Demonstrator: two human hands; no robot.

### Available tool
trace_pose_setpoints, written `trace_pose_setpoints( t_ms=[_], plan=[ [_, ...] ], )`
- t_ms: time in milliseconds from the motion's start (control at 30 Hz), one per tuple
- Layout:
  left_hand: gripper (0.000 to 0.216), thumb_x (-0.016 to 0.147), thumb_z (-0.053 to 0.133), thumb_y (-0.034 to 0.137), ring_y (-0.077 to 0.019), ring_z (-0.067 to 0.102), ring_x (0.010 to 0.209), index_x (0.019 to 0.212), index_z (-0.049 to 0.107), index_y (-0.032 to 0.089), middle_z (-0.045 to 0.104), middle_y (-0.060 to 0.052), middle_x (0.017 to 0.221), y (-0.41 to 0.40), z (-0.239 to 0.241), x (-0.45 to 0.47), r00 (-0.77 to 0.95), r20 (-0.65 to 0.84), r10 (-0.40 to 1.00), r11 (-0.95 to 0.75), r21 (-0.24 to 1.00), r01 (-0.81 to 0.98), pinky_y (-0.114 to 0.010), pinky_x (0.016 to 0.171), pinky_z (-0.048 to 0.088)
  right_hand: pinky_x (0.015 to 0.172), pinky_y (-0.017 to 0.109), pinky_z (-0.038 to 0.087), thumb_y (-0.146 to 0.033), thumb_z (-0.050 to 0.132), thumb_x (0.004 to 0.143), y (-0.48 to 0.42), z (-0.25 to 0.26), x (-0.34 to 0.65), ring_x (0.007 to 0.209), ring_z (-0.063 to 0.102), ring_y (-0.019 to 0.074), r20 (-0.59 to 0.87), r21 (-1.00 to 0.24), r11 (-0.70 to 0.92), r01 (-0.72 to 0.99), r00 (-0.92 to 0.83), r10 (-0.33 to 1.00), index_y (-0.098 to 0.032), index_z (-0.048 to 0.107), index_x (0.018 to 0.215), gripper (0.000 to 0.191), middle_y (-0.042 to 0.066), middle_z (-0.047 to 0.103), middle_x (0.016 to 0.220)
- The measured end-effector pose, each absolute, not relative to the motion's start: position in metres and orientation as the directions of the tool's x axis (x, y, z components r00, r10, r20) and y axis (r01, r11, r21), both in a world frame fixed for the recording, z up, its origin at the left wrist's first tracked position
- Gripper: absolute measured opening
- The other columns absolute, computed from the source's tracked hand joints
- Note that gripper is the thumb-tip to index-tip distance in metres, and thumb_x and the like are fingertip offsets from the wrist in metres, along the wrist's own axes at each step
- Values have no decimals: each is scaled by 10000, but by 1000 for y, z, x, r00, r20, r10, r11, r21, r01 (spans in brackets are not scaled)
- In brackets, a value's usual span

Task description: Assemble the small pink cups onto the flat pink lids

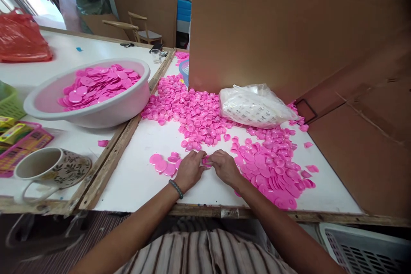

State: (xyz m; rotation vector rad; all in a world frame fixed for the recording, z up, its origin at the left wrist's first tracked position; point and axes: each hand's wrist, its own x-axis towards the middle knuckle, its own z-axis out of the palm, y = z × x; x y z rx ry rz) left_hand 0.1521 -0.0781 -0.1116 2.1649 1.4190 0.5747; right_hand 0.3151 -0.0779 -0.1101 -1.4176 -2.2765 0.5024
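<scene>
Head view shows the left hand [190, 168] and right hand [225, 168] close together over the white tabletop [128, 175], fingers curled in, both pinching a small pink piece [206, 161] between their fingertips, which partly hide its shape. Flat pink discs [160, 165] lie just beside the left hand, and a mixed pink pile [261, 165] spreads beside the right. Beyond them, a heap of pink cups [195, 109] reaches a clear plastic bag [257, 107].

Pink pcs [201, 113]: 100s; 1 basin [105, 115], 1 mug [53, 169].
</scene>
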Motion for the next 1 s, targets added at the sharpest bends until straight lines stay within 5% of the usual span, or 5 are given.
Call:
trace_pose_setpoints(
  t_ms=[167, 333, 600, 800, 1000],
  plan=[
    [147, 737, 599, 224, -147, 600, 707, 871, 551, 189, 643, 0, 750, -72, -101, 152, 413, -38, 910, -237, 770, 592, -241, 637, 440, 604, 253, 439, -246, 396, 872, -87, -111, 324, 637, 560, 130, -70, -842, 36, 538, -175, 982, -182, 550, 1081, 267, -8, 626, 710],
    [175, 676, 641, 229, -131, 587, 487, 775, 524, 144, 604, 7, 535, -53, -94, 162, 355, -435, 827, 144, 776, 614, -220, 493, 443, 733, 306, 427, -282, 496, 854, -101, -106, 330, 894, 526, 183, 119, -622, 312, 718, -307, 944, -226, 531, 1163, 316, 57, 618, 978],
    [219, 585, 694, 166, -164, 628, 516, 656, 488, 142, 588, 1, 466, -33, -102, 169, 308, -604, 735, 311, 704, 638, -215, 489, 488, 600, 273, 332, -371, 502, 850, -88, -97, 328, 756, 451, 180, 59, -263, 493, 829, -496, 866, -172, 616, 807, 234, 54, 564, 725],
    [184, 594, 691, 156, -155, 632, 529, 613, 510, 133, 611, -17, 492, -33, -95, 170, 277, -619, 735, 300, 663, 686, -214, 532, 502, 594, 266, 315, -363, 493, 859, -82, -96, 329, 745, 443, 169, -22, -261, 509, 820, -533, 846, -163, 626, 800, 247, 53, 545, 719],
    [210, 618, 687, 209, -147, 619, 502, 698, 502, 151, 612, -3, 512, -43, -97, 164, 286, -520, 805, 214, 703, 678, -196, 464, 467, 687, 280, 355, -409, 525, 831, -102, -106, 321, 787, 478, 176, 110, -363, 416, 834, -405, 908, -179, 581, 1001, 292, 49, 572, 823]
  ],
)
